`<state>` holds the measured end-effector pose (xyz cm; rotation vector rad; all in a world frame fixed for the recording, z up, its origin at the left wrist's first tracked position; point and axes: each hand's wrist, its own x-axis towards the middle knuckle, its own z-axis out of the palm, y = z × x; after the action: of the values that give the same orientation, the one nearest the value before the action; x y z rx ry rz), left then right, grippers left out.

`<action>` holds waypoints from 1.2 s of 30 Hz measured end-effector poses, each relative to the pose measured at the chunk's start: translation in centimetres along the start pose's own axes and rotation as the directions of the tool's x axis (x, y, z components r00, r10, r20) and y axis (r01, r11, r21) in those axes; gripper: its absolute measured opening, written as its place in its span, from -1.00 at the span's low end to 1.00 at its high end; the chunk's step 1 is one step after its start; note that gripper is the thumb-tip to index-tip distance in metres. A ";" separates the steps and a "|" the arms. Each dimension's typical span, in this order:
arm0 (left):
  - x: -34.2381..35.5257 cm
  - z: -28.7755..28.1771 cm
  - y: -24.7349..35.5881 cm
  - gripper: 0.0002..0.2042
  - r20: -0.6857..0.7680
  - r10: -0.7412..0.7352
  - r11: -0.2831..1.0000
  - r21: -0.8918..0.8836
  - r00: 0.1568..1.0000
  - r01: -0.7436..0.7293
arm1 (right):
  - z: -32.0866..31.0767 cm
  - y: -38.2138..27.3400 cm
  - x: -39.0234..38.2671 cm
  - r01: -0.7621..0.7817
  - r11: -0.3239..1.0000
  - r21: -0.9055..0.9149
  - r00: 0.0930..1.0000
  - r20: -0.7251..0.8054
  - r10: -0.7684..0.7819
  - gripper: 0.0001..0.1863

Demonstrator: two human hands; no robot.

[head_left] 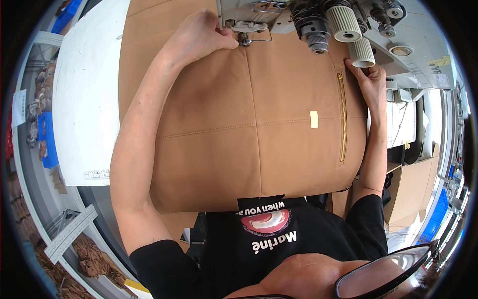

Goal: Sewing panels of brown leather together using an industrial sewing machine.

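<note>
A large brown leather-like panel [209, 104] drapes from the sewing machine [294, 20] down over my lap. Stitched seams cross it, and a gold zipper [342, 117] runs along its right side, near a small pale yellow sticker [314, 119]. At the presser foot [243, 40], my left hand [201, 37] has its fingers curled and its thumb and forefinger tips together beside the foot. What they pinch is too small to make out. My right hand [371, 82] grips the panel's right edge above the zipper, with some fingers hidden. The needle cannot be made out.
Ribbed machine knobs [343, 22] hang over the panel close to my right hand. A white table [84, 94] with a ruler strip [97, 174] extends to the left. Racks with blue bins [47, 139] and brown bundles stand beyond it. A cardboard box [411, 189] is at the right.
</note>
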<state>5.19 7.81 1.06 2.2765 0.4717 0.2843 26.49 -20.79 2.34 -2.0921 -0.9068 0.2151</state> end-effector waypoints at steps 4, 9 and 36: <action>-0.3 -0.2 0.5 -0.67 0.024 0.038 0.998 -0.055 0.999 -0.036 | -0.4 0.3 0.0 -0.036 0.994 -0.104 0.997 0.065 0.043 -0.73; -0.2 0.0 0.8 -0.68 0.015 -0.057 0.998 -0.027 0.998 0.057 | -0.2 0.5 0.1 -0.004 0.999 -0.053 0.999 0.045 0.007 -0.73; 0.0 0.2 0.4 -0.73 -0.017 -0.107 0.994 0.002 0.994 0.107 | -0.3 -0.6 0.0 -0.031 0.994 -0.105 0.998 0.048 0.037 -0.73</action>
<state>5.36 7.40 1.26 2.2447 0.6014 0.2495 26.32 -20.70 2.94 -2.2088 -0.9305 0.2433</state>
